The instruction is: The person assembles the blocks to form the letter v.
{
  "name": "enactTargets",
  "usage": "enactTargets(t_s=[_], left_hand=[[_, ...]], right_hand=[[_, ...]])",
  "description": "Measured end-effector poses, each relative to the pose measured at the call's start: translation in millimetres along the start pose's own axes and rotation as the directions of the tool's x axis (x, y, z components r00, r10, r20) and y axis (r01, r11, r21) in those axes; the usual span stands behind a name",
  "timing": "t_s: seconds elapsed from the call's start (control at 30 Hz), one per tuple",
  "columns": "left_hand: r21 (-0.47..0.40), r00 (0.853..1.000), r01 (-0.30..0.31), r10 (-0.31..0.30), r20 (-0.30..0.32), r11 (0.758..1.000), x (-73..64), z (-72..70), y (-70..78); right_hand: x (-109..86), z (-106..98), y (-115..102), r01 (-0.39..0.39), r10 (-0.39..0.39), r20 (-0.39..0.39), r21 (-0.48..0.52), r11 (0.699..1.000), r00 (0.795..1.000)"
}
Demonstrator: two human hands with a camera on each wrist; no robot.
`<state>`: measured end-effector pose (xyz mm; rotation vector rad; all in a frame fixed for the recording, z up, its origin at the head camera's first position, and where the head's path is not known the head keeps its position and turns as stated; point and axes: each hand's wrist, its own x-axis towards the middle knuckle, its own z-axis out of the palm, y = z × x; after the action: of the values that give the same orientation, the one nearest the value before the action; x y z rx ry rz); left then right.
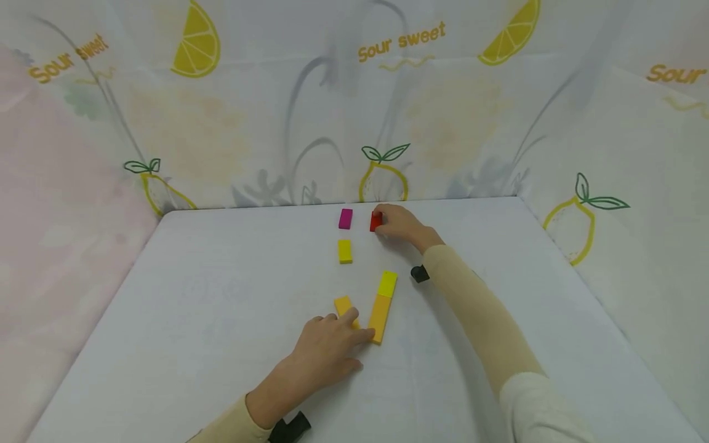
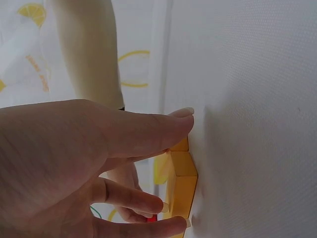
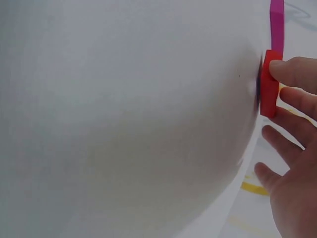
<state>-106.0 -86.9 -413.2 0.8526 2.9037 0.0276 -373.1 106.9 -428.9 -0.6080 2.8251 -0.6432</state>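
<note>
At the near side of the white table (image 1: pixel 221 344), a beige sleeve (image 1: pixel 229 424) led up to the person's left hand (image 1: pixel 324 351), with a black device (image 1: pixel 292 428) at the wrist. This hand was not clamped on anything: its thumb stood apart from the fingers, which reached forward. One fingertip touched the near end of an orange strip (image 1: pixel 380 317), and another lay over a small amber block (image 1: pixel 343 304), partly hidden, just left of that strip. The strip slanted away toward the far side, and a bright yellow block (image 1: pixel 388 284) touched its far end, continuing its line.

Farther on, a second yellow block (image 1: pixel 345 251) lay by itself, left of that line. To the right, another beige sleeve (image 1: pixel 482 314) stretched across the table, a second black device (image 1: pixel 420 274) beside its cuff.

Near the far edge, the right hand (image 1: pixel 401 223) pinched a red block (image 3: pixel 269 87) between thumb and fingers; whether the block was lifted off the table could not be told. A magenta block (image 1: pixel 346 219) lay to its left, apart from it. Behind the table hung a pale cloth (image 1: pixel 249 123) printed with lemons and the words "Sour sweet".
</note>
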Motion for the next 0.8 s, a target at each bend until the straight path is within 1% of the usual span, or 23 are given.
enactTargets(t_s=[0.17, 0.33, 0.5, 0.8], left_hand=[[0.009, 1.000, 0.004, -0.004, 0.001, 1.000, 0.4, -0.3, 0.3], [0.017, 1.000, -0.002, 0.002, -0.008, 1.000, 0.1, -1.1, 0.3], [0.003, 1.000, -0.004, 0.004, -0.005, 1.000, -0.2, -1.0, 0.3], [-0.017, 1.000, -0.004, 0.004, -0.001, 1.000, 0.5, -0.4, 0.2]], right_hand=[[-4.3, -7, 2, -0.001, 0.001, -0.016, 0.016, 1.000, 1.000], [-8.9, -11, 3, 0.007, -0.007, -0.014, -0.008, 1.000, 1.000], [-14.6, -14, 1, 0.026, -0.026, 0.000, 0.002, 1.000, 1.000], [-23.3, -13, 0, 0.022, -0.022, 0.022, 0.000, 1.000, 1.000]])
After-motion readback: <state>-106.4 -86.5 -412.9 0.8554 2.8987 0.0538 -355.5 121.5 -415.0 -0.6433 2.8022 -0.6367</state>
